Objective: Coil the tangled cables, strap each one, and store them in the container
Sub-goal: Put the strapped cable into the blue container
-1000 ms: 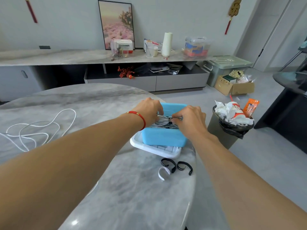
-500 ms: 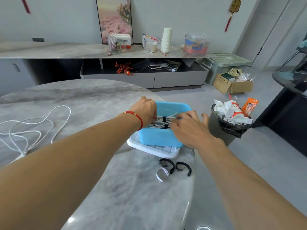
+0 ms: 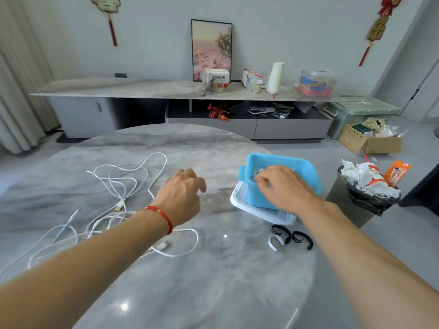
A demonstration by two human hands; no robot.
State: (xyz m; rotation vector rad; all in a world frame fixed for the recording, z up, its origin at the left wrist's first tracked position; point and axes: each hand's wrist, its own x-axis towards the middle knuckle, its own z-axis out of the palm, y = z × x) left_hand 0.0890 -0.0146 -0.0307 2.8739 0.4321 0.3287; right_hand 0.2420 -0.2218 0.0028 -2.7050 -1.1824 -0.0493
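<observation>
White tangled cable (image 3: 123, 200) comes next (one is stored): our right hand (image 3: 282, 188) dips curled fingers into the blue container (image 3: 306, 167), grip unclear; left hand (image 3: 183, 193) hangs loose, holding nothing.

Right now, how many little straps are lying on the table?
3, all loose on the marble table in front of the blue container: a black strap, a second black strap right of it, a white strap.
</observation>
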